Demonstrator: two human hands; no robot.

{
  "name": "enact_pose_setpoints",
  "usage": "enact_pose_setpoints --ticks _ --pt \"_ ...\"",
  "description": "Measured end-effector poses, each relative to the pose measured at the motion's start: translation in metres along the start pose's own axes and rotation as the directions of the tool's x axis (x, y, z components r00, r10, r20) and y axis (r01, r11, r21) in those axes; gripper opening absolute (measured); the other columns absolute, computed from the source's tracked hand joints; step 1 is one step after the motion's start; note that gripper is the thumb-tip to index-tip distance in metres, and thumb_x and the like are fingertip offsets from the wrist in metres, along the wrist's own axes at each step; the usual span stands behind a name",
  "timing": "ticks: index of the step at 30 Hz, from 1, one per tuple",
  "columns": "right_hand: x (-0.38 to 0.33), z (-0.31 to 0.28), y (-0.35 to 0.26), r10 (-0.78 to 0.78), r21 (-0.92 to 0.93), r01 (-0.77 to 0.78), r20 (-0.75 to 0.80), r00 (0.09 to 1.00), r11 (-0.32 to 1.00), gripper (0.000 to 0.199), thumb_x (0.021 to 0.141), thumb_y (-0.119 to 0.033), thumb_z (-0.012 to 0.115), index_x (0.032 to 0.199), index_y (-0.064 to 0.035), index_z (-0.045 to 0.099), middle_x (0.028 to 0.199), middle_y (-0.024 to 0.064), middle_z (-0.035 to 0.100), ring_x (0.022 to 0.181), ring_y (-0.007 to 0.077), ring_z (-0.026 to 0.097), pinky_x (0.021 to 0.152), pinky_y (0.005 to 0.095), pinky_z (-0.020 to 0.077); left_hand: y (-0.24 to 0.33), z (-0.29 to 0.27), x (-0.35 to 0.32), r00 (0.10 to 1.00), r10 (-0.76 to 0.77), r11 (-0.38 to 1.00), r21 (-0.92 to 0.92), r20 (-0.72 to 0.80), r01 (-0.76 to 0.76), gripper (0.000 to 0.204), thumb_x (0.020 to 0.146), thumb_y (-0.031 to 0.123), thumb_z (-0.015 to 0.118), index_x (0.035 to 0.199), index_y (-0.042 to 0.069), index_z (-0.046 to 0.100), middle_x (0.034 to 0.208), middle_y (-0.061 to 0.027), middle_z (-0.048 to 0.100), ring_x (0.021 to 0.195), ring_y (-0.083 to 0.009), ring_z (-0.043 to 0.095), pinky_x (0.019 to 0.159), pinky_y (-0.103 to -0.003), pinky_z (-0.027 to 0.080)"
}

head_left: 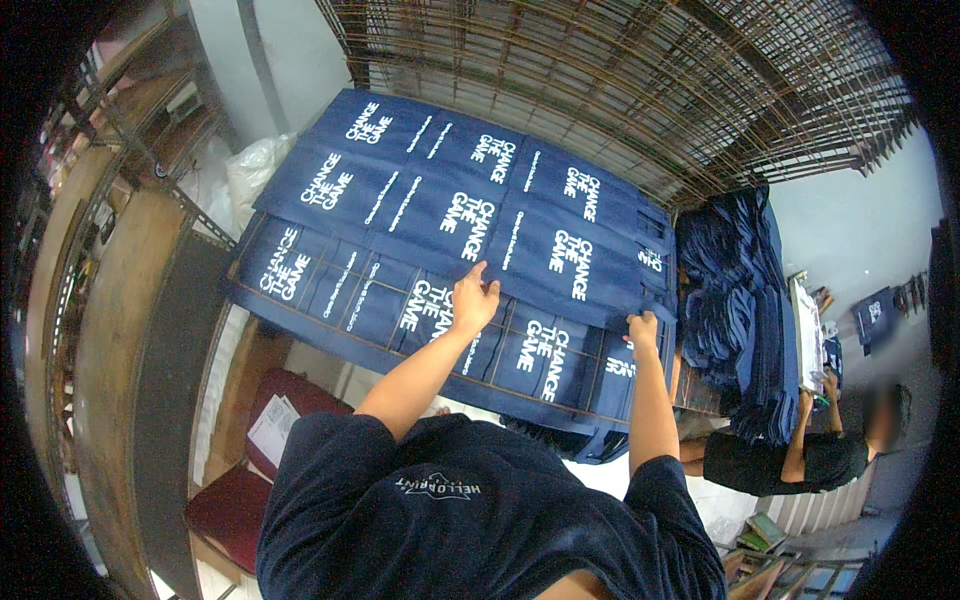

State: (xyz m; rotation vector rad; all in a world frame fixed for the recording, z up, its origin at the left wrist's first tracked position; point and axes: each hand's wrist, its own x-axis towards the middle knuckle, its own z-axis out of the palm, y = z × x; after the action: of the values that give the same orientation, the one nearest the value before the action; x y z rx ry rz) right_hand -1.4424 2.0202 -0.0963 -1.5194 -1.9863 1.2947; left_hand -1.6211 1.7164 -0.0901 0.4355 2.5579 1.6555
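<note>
Navy blue cloth bags [418, 222] with white lettering lie flat in overlapping rows on a wire rack [480, 376] before me. My left hand [476, 303] is at the near edge of the middle row, its fingers bent and closed on the edge of a bag. Farther right, my right hand [643, 328] pinches the right end of the same row, by the bag handles [654, 298]. Below both hands, the nearest row shows thin wires across its printed bags. Part of what each hand grips is hidden by the fingers.
Tall wire racks [600, 60] rise behind the bags. Many navy bags [735, 300] hang in a thick bunch at right. Beyond them a person in black [790, 460] works at a white board [805, 325]. A dark red chair [225, 510] with papers stands at lower left.
</note>
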Motion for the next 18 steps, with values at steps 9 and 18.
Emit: enact_pose_setpoints --ticks 9,18 --pt "-0.011 0.001 0.002 0.039 0.010 -0.039 -0.042 0.998 0.999 0.060 0.070 -0.010 0.062 0.126 0.0043 0.046 0.108 0.0155 0.058 0.087 0.0224 0.059 0.052 0.0301 0.0514 -0.020 0.002 0.006 0.996 0.082 0.989 0.118 0.033 -0.086 0.048 0.074 0.019 0.067 0.116 -0.001 0.056 0.071 -0.0161 0.064 0.068 -0.0303 0.064 0.067 -0.039 0.050" --pt "-0.014 0.005 0.014 0.066 0.047 -0.060 -0.132 0.989 0.997 0.056 0.066 -0.009 0.068 0.119 0.0029 0.054 0.099 0.0150 0.062 0.076 0.0208 0.061 0.051 0.0286 0.0505 -0.019 -0.001 0.009 0.995 0.054 0.994 0.089 0.087 -0.061 0.048 0.074 0.017 0.066 0.116 -0.005 0.056 0.072 -0.0167 0.065 0.071 -0.0306 0.065 0.069 -0.039 0.050"
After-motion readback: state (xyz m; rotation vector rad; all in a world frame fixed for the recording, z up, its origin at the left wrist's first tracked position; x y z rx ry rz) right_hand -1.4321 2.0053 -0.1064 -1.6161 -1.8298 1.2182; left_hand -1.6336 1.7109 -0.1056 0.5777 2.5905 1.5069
